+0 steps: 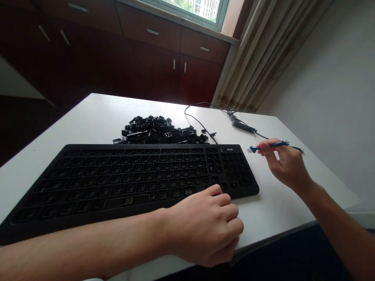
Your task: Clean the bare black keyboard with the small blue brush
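A black keyboard (172,164) without its keycaps lies on the white table, its switch sockets showing. My left hand (209,224) is closed at the keyboard's lower front edge, the index finger against the frame. Its thumb and palm are hidden, so what it holds, if anything, does not show. To the right of the keyboard, above the tabletop, my right hand (285,162) pinches a small blue brush (275,144) between thumb and fingers. White bristles on its head point left, toward the keyboard's upper right corner, apart from it.
Behind the keyboard lies a heap of loose black keycaps (152,130). A black cable (196,117) curves across the table (99,113) to a bundled coil and a dark slim object (243,126) at the back right. Red-brown cabinets (146,70) and a curtain (258,50) stand beyond.
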`<state>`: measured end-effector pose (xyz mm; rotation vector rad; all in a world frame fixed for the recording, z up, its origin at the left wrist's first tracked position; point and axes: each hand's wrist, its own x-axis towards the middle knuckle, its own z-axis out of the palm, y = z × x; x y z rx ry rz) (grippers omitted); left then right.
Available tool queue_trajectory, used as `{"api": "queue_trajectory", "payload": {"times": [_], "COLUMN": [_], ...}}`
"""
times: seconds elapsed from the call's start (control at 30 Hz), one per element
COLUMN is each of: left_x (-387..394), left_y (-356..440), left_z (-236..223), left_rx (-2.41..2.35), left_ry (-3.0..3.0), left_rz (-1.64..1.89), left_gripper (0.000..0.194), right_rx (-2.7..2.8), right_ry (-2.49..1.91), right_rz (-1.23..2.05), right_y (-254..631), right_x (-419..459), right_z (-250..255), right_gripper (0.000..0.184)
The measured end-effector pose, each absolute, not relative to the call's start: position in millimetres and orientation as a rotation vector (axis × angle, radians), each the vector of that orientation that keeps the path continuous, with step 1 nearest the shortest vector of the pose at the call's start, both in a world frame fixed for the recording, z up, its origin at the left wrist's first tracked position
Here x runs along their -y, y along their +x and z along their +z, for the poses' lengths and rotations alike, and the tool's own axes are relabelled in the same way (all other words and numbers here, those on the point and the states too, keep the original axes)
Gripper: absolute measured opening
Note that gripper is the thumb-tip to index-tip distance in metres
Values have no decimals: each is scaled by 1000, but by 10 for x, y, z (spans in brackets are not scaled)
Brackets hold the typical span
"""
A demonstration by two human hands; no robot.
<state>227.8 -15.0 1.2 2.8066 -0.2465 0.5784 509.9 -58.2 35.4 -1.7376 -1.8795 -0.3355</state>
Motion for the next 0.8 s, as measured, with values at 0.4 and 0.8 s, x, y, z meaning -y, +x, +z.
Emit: {"api": "queue_trajectory", "payload": {"times": [0.4, 0.8], "left_x": [147, 143], "left_y": [2272, 2278], "left_z": [29, 59], "left_rx": [248, 230], "left_ry": [2813, 2797], "left_rz": [582, 557], "left_gripper": [18, 21], "right_rx": [1763, 1632], "right_ry": [-1590, -1441], "right_rz": [675, 795], "right_y": [5154, 5201], "right_x": [261, 298], "right_z": [390, 222], "right_gripper": [34, 28]}}
